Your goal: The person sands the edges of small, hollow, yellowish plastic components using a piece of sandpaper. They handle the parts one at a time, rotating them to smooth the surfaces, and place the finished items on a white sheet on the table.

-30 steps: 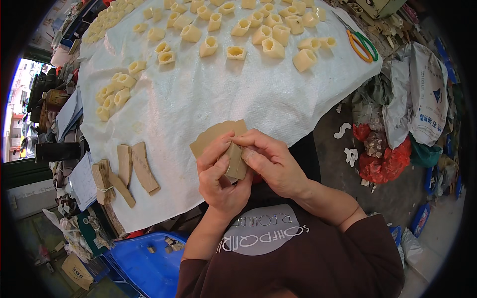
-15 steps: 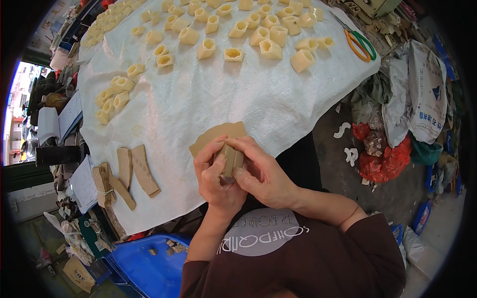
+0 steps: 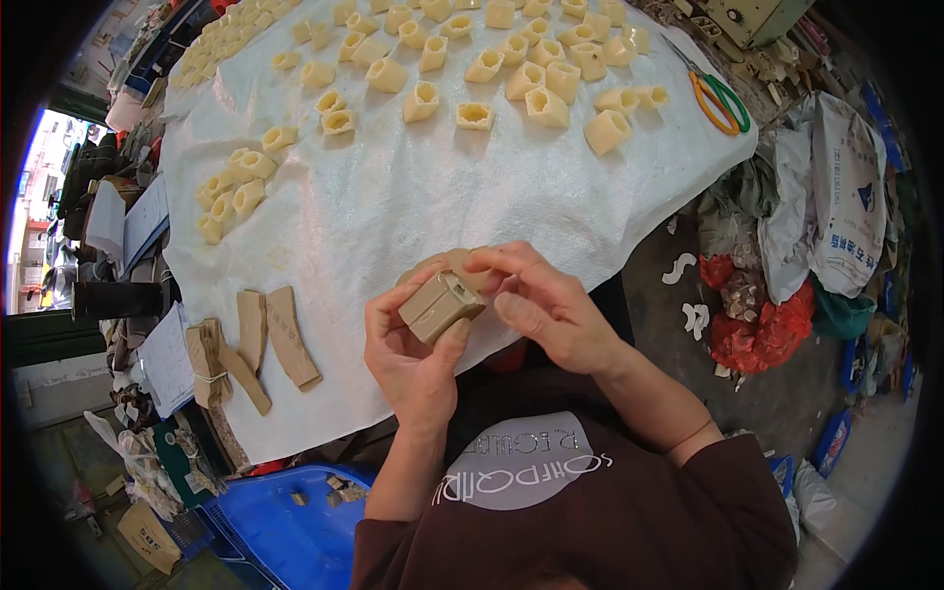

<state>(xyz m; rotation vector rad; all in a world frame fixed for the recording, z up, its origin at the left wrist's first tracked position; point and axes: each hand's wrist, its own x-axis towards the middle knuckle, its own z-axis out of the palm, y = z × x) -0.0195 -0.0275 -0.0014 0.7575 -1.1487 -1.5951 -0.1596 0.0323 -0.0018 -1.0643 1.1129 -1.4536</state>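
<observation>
My left hand (image 3: 408, 359) grips a small grey-brown block (image 3: 440, 305) with a ridged side and a notched end, its thumb along the near edge. Behind the block lies a piece of thin brown sheet (image 3: 457, 260), partly hidden by the block and fingers. My right hand (image 3: 541, 305) is at the block's right end, thumb and forefinger apart, with its fingertips touching the edge of the sheet. Both hands are above the near edge of the white cloth (image 3: 393, 197). Left of them, several brown strips (image 3: 287, 339) lie on the cloth, some bundled with a band (image 3: 205, 364).
Many hollow pale yellow pieces (image 3: 546, 106) are scattered over the far part of the cloth. Scissors (image 3: 718, 98) with orange and green handles lie at its right edge. A blue bin (image 3: 285, 531) holding small pieces stands lower left. Plastic bags (image 3: 846, 187) are piled at right.
My right hand has drawn back from the block to the right, and its thumb and forefinger have parted. The block has tilted and shows more of its face; less of the brown sheet shows.
</observation>
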